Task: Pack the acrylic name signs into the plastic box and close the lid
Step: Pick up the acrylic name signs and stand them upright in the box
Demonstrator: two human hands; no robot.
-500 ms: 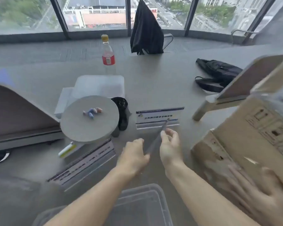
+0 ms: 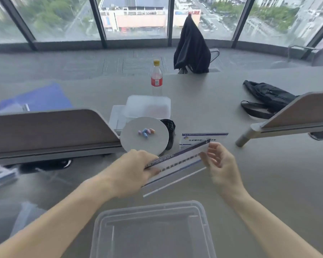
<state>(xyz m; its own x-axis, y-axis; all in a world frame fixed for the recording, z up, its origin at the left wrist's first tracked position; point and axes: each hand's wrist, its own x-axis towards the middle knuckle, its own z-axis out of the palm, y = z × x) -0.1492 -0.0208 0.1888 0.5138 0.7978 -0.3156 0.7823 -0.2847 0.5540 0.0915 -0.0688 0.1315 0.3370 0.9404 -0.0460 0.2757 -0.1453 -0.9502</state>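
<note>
I hold an acrylic name sign [image 2: 177, 164] slanted above the grey table, white with blue bands and dark print. My left hand [image 2: 132, 170] grips its lower left end. My right hand [image 2: 218, 162] pinches its upper right end with fingers partly spread. A second name sign [image 2: 203, 137] stands on the table just behind it. The clear plastic box [image 2: 153, 231] sits open at the near edge, below the held sign, with nothing visible inside. A whitish lid-like tray [image 2: 147, 107] lies further back.
A round grey disc [image 2: 145, 135] with small coloured pieces stands behind my left hand, a black object [image 2: 169, 133] beside it. A red-labelled bottle [image 2: 156, 79], a black bag [image 2: 265, 97] and two raised chair backs [image 2: 45, 131] [image 2: 291, 112] surround the spot.
The sign has turned from edge-on to showing its printed face, and both hands have spread to its ends. The camera view shifted left; the cardboard box and sign at left left the view.
</note>
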